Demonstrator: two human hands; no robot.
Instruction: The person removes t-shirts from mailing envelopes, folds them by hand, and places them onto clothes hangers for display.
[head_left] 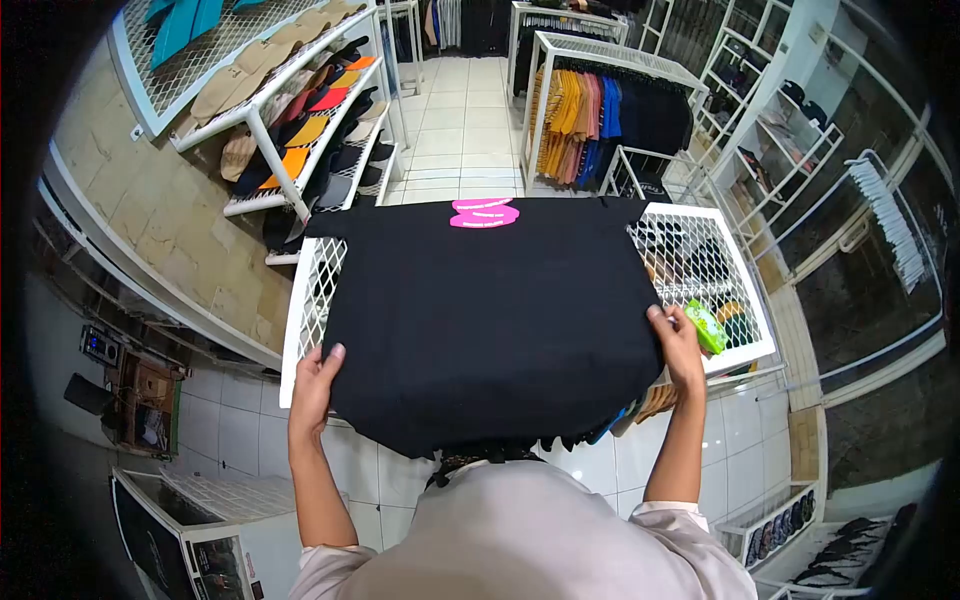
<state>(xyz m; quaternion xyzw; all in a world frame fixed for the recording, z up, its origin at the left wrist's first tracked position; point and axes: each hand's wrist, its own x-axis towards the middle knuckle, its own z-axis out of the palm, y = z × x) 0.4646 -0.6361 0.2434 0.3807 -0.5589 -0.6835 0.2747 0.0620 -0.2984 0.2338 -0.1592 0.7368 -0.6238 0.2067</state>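
Observation:
A black T-shirt [490,310] with a pink print [484,213] near its far edge lies spread over a white mesh-topped rack [745,290]. Its near part hangs over the rack's front edge, close to my body. My left hand [316,385] pinches the shirt's left side, thumb on top and fingers partly hidden. On the opposite side, my right hand [680,345] grips the fabric the same way. Just beyond my right fingers, a bright green packet [707,327] rests on the mesh.
A white shelf [300,195] of caps stands at the front left. Ahead right is a clothes rack [600,110] with yellow, pink, blue and black garments. White hangers [885,220] hang on a rail at the right. A tiled aisle [455,120] runs ahead between the displays.

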